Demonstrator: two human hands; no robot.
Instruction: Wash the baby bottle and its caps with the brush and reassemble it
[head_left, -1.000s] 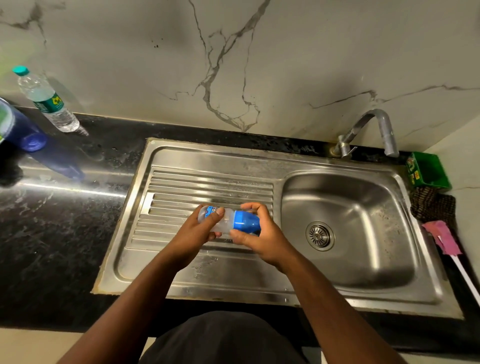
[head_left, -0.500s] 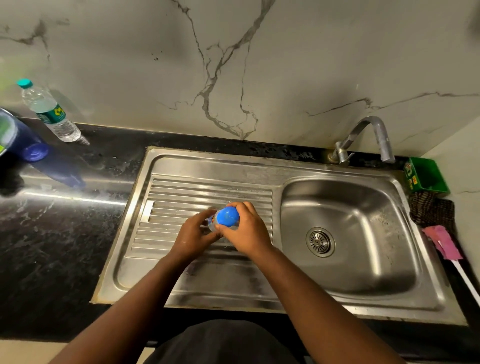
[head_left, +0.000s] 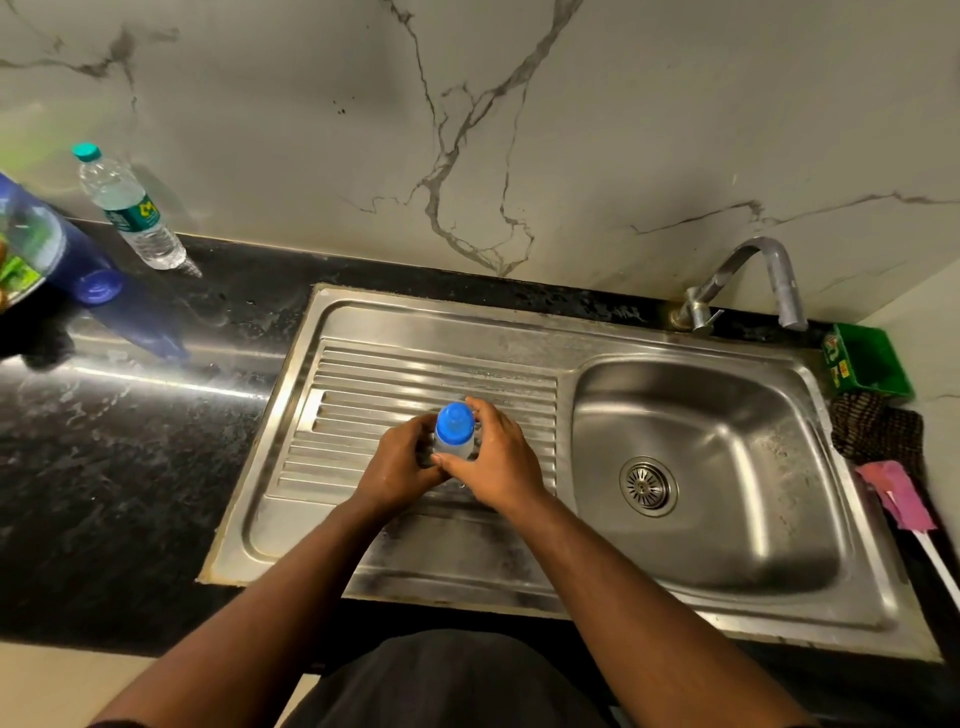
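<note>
The clear baby bottle (head_left: 454, 446) stands upright on the ribbed drainboard (head_left: 363, 405) of the steel sink, with its blue cap (head_left: 455, 422) on top. My left hand (head_left: 397, 462) grips the bottle's body from the left. My right hand (head_left: 501, 460) wraps round it from the right, thumb across the front. The bottle's lower part is hidden behind my fingers. A pink-headed brush (head_left: 901, 496) with a white handle lies on the counter at the far right.
The sink basin (head_left: 717, 467) with its drain lies to the right, under the tap (head_left: 748, 280). A green box (head_left: 867, 364) and a dark cloth (head_left: 878, 428) sit at the right edge. A water bottle (head_left: 130, 208) and a blue bottle (head_left: 62, 249) stand on the black counter at left.
The bottle has turned from lying sideways between my hands to standing upright on the drainboard. Both hands have stayed on it.
</note>
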